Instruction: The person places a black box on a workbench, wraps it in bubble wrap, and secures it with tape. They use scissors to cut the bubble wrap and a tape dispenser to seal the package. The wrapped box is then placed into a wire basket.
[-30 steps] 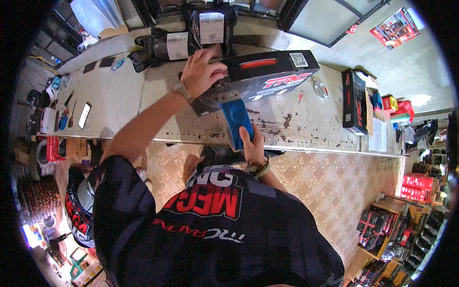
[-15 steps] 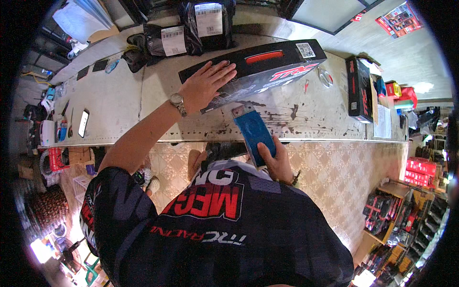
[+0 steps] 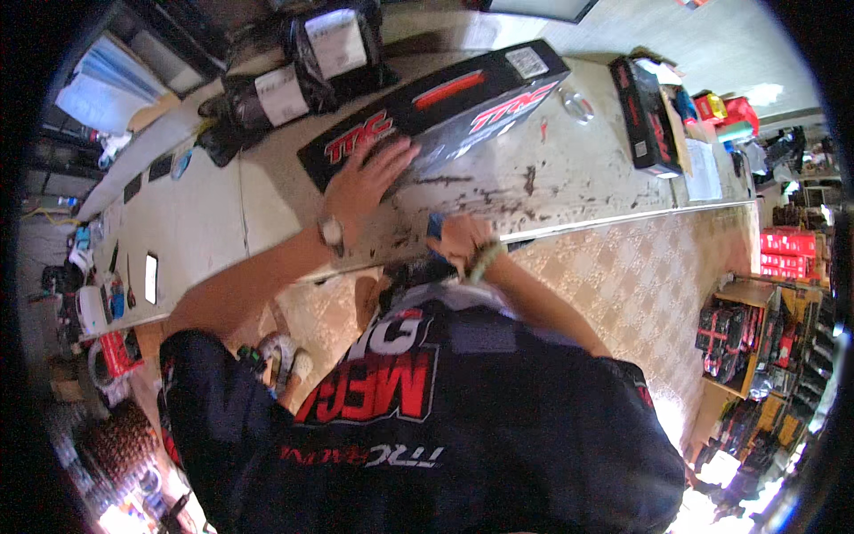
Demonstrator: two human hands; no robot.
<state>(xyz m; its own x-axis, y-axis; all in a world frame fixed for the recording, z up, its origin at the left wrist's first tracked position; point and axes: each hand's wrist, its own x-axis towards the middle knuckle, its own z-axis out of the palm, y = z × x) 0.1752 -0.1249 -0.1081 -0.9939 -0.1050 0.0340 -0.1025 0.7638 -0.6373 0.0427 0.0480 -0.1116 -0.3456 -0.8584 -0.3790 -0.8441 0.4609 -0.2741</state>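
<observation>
Fingers apart, my left hand [image 3: 365, 182] rests against the near left part of a long black box [image 3: 480, 80] with red lettering and a red slot, lying on the worn metal worktop [image 3: 196, 231]. My right hand [image 3: 464, 238], slightly blurred, is closed on a flat blue object [image 3: 435, 230] near the table's front edge, mostly covered by the fingers. Two wrapped black parcels [image 3: 334, 40] with white labels sit behind the box. A scissors-like metal item [image 3: 576, 105] lies just right of it.
A second black box [image 3: 645, 116] stands at the right beside papers [image 3: 703, 171] and colourful items. A lit phone [image 3: 151, 278] and small tools are at the left. Below are a tiled floor [image 3: 623, 276], stacked red boxes [image 3: 787, 254] and shelving.
My left hand has come down onto the box's left part. My right hand, with the blue object, moved down from the box, then back up toward the table edge. The view has tilted.
</observation>
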